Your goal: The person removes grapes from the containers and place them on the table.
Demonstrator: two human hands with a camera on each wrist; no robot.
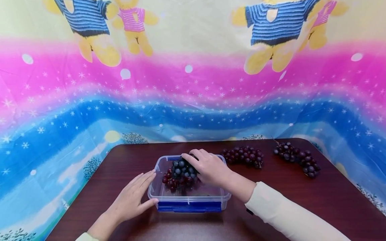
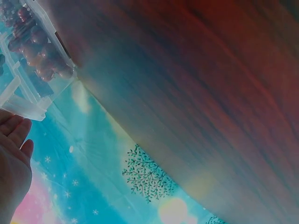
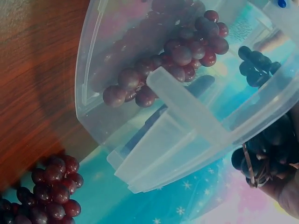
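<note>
A clear plastic food container (image 1: pixel 169 198) with blue clips stands on the table, its top uncovered. My right hand (image 1: pixel 208 167) grips a bunch of black grapes (image 1: pixel 181 167) over it; in the right wrist view the bunch's brown stem (image 3: pixel 250 168) shows by the fingers. Under that bunch, red grapes (image 1: pixel 172 184) lie inside the container, seen also through its wall as red grapes (image 3: pixel 182 53) in the right wrist view. With fingers extended, my left hand (image 1: pixel 132 194) touches the container's left side. Part of the black bunch is hidden behind my right hand.
Right of the container lies a bunch of dark red grapes (image 1: pixel 242 156). Farther right, near the table's back corner, lies another long bunch of grapes (image 1: pixel 297 159). A printed cloth (image 1: pixel 193 90) hangs behind the brown table (image 1: pixel 256 214).
</note>
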